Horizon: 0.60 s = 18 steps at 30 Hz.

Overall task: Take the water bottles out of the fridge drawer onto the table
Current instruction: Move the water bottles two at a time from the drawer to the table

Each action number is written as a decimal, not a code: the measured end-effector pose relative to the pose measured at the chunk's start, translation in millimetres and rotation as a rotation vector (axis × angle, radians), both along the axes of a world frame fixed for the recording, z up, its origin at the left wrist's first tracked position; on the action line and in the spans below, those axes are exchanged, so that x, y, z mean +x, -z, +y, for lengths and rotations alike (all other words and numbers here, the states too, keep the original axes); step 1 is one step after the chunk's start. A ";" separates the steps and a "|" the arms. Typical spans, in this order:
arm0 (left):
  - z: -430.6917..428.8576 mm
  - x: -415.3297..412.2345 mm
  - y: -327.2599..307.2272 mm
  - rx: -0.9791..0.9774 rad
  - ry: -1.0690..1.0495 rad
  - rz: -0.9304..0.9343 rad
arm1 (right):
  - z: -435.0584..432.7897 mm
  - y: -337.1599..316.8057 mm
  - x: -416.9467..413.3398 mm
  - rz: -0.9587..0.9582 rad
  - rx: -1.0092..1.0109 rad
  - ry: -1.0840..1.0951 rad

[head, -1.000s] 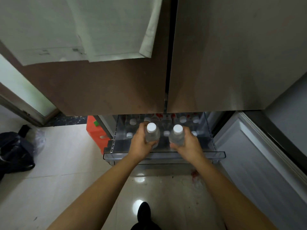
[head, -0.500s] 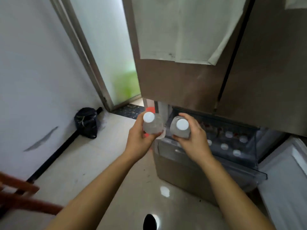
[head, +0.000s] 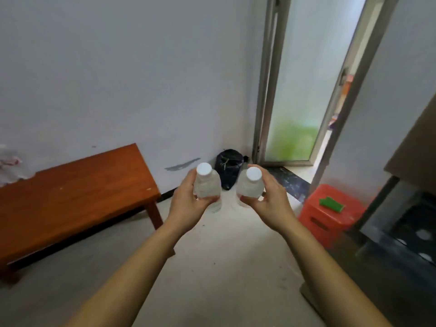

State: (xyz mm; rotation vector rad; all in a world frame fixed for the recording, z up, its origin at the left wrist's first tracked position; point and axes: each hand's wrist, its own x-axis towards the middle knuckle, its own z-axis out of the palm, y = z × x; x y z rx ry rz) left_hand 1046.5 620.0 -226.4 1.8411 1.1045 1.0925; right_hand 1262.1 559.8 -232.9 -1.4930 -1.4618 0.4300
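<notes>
Head view: water bottles point(head: 207, 186) upright within both hands point(head: 187, 205)

A frosted glass door point(head: 297, 90) in a metal frame glows pale green with daylight. Left of the door runs a pale grey wall point(head: 118, 67), with a black bag point(head: 228, 164) at its foot just beside the frame. Well left of the door, a wooden table point(head: 70, 197) stands against that wall. Right of the door and nearer, an orange plastic stool point(head: 330, 220) rests on the pale floor point(head: 224, 267).
</notes>
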 end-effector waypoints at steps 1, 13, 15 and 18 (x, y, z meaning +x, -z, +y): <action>10.7 -35.8 0.4 0.002 -0.040 -0.002 | 20.3 -0.2 -32.0 0.000 -0.011 -0.051; 107.6 -378.6 6.1 -0.056 -0.398 0.048 | 198.1 5.9 -373.8 -0.067 -0.135 -0.530; 119.6 -415.3 12.2 -0.059 -0.465 0.051 | 223.5 10.7 -410.0 -0.083 -0.133 -0.575; 141.9 -460.3 26.2 -0.081 -0.567 0.077 | 264.5 23.1 -458.0 -0.115 -0.115 -0.634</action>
